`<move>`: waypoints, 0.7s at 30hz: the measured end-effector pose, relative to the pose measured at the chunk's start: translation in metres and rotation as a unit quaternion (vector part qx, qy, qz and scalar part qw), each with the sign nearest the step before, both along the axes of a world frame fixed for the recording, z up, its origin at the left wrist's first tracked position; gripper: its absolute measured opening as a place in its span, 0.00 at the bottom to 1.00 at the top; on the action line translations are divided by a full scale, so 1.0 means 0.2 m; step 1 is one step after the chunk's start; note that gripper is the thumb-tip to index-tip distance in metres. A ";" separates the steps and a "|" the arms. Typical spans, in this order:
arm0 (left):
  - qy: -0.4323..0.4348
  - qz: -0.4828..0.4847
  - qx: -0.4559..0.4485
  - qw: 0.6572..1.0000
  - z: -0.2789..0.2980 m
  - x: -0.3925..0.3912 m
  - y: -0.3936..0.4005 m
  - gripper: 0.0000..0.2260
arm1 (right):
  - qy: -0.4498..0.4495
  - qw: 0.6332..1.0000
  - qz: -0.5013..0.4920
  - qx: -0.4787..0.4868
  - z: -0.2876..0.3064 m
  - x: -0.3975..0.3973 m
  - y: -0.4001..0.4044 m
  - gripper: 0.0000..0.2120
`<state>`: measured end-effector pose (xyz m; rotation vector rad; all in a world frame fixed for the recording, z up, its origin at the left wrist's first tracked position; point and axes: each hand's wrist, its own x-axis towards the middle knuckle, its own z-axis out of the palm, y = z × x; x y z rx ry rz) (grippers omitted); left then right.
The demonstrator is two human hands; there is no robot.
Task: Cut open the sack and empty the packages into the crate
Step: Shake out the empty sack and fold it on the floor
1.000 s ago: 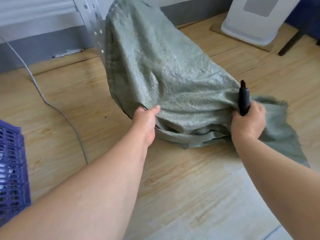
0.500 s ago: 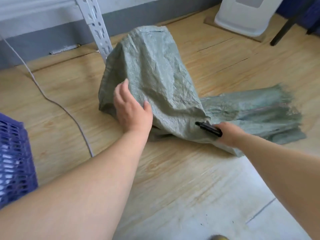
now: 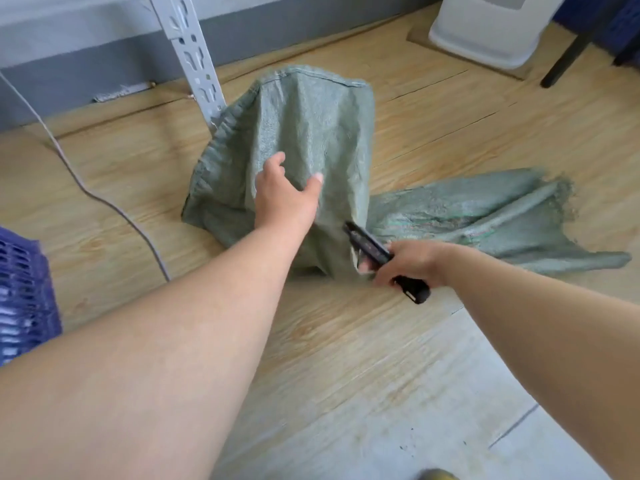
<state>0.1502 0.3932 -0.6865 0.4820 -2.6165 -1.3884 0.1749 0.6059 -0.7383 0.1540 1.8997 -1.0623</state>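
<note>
In the head view, a green woven sack (image 3: 304, 133) is seen slumped on the wooden floor (image 3: 346, 341), its bulky end standing up ahead of both hands and its flattened, frayed end trailing away beyond the right hand (image 3: 405, 261). The left hand (image 3: 284, 199) is stretched forward with the fingers spread and nearly straight, laid against the front face of the raised part of the sack; nothing is gripped by it. The right hand is curled round a black knife (image 3: 381, 258), held low near the floor, and the handle's butt is seen sticking out behind the hand. The front end of the knife is pointed toward the left hand and is set against the lower fold of the sack, just below and to the right of the left wrist; no blade can be made out through the blur. A blue perforated crate (image 3: 24, 292) is seen far to the left of the left arm, cut off by the frame edge. A grey cable (image 3: 104, 202) is trailed across the floor between the crate and the sack. Behind the sack, beyond the left hand, a grey slotted metal upright (image 3: 194, 53) is stood on the floor, and a white bin (image 3: 485, 29) is seen far beyond the right hand
</note>
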 end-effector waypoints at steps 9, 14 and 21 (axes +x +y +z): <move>-0.312 -0.021 -0.099 0.945 -0.23 0.19 0.00 0.57 | -0.129 0.947 0.260 0.139 -0.08 0.09 0.09 0.18; -0.374 -0.113 -0.083 0.917 -0.35 0.26 -0.11 0.47 | -0.020 0.942 -0.324 0.090 -0.13 0.02 0.24 0.13; -0.391 -0.176 -0.044 0.902 -0.33 0.33 -0.24 0.38 | -0.022 0.905 -0.424 -0.024 -0.13 -0.05 -0.17 0.11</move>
